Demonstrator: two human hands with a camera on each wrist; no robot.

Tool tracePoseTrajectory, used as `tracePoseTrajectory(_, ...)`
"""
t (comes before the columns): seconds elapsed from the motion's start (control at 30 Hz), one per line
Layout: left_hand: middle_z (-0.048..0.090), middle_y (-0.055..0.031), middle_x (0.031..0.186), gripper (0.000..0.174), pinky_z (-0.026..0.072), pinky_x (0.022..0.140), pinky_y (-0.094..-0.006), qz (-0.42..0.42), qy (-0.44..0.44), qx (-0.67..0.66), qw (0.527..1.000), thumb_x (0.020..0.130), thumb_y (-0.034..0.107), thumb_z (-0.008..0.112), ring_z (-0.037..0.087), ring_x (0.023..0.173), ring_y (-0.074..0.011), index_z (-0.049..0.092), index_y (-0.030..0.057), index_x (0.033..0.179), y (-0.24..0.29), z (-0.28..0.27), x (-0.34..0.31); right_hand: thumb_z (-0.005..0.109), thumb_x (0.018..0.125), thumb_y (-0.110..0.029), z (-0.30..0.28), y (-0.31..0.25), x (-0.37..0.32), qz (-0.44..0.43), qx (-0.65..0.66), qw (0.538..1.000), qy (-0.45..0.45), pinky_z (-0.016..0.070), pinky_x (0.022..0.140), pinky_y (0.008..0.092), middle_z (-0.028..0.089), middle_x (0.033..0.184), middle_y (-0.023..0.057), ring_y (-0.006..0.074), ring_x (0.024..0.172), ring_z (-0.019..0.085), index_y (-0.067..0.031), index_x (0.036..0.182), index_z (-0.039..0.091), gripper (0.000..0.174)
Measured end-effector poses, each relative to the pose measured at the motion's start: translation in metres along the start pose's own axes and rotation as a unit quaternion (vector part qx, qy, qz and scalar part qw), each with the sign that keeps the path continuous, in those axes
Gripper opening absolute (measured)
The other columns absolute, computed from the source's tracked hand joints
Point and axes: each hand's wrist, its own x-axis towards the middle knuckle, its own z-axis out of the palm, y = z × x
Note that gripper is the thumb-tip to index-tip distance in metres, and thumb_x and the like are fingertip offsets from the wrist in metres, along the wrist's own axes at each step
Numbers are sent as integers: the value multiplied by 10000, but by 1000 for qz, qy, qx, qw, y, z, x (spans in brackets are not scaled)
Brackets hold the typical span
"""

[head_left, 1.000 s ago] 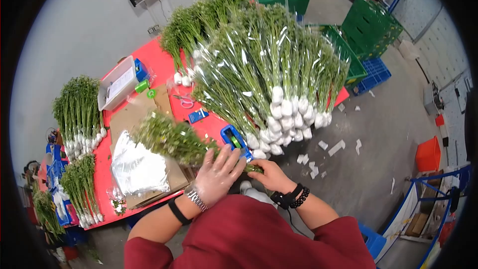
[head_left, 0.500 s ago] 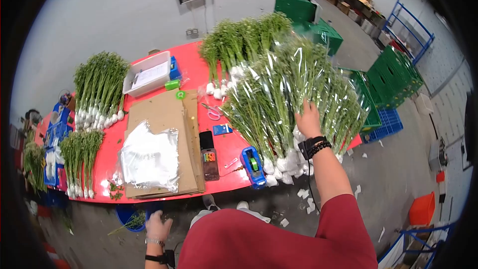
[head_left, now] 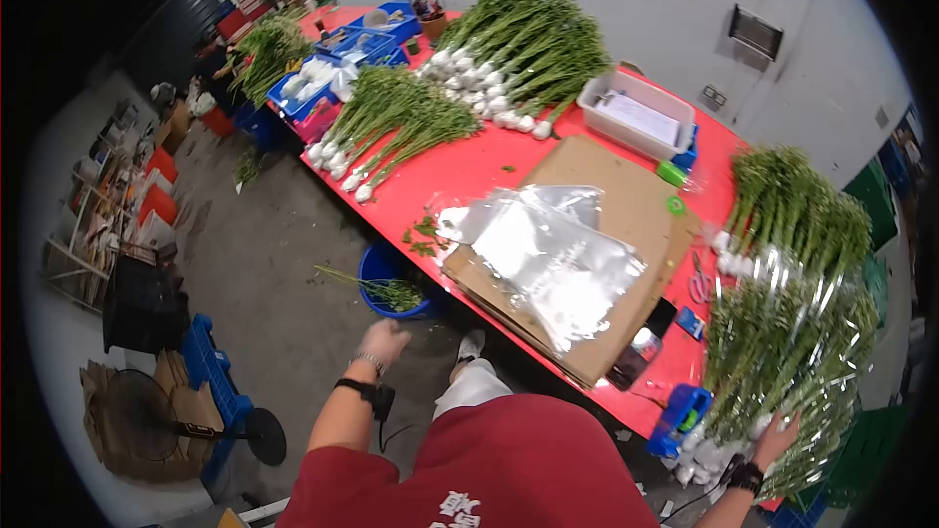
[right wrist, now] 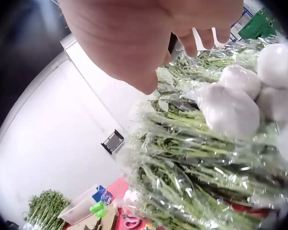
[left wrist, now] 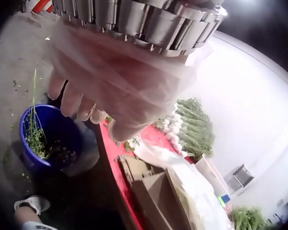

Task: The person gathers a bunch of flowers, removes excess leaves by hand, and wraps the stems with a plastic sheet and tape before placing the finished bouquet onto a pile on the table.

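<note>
My right hand (head_left: pixel 775 440) is over the heap of clear-wrapped flower bunches (head_left: pixel 782 352) at the table's right end. In the right wrist view its fingers (right wrist: pixel 206 39) hang relaxed just above the wrapped stems, and white-wrapped stem ends (right wrist: pixel 230 108) lie beside them. My left hand (head_left: pixel 383 342), in a thin clear plastic glove (left wrist: pixel 120 72), hangs off the table's front edge, fingers loosely bent and holding nothing. Below it on the floor stands a blue bucket (head_left: pixel 367 279) with green stem scraps. Flat clear plastic sleeves (head_left: pixel 548 254) lie on cardboard (head_left: pixel 577 161) on the red table (head_left: pixel 391 200).
A blue tape dispenser (head_left: pixel 679 420) stands at the front edge by the heap. Pink scissors (head_left: pixel 699 284) and a phone (head_left: pixel 631 362) lie near it. Unwrapped bunches (head_left: pixel 533 49) and a white bin (head_left: pixel 636 117) line the back. A fan (head_left: pixel 142 416) stands on the floor.
A second ago both hands were at a loose flower bunch by the tape dispenser; half a second ago the right had reached onto the wrapped heap. Since then the head view has swung left.
</note>
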Motion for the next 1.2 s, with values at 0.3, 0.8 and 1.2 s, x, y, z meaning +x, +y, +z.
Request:
tracePoseTrajectory(0.3, 698, -251, 1220, 477, 506, 1050, -440, 48, 133, -9, 990, 852, 256, 721, 651, 1194, -389, 676, -17, 1240, 34, -100, 315, 640, 1002, -219, 15, -182, -236, 129, -13, 988, -88, 389, 1106, 452, 606, 1294, 261, 383, 1244, 552, 85, 1315, 585, 441)
tracePoseTrajectory(0.8, 720, -253, 1080, 319, 552, 901, -508, 124, -10, 53, 991, 926, 227, 660, 697, 1038, -419, 618, -7, 1139, 52, -138, 476, 656, 936, -222, -68, -274, -541, 52, -129, 784, -606, 523, 627, 359, 701, 880, 90, 220, 771, 696, 10, 1067, 694, 269)
tracePoseTrajectory(1.2, 635, -89, 798, 325, 545, 706, -347, 110, -535, -409, 731, 982, 96, 591, 639, 707, -186, 547, -16, 1284, 59, -203, 231, 668, 987, -155, 1, -572, -287, 191, 272, 833, -442, 554, 859, 317, 744, 1100, 136, 177, 979, 712, 64, 1276, 643, 363)
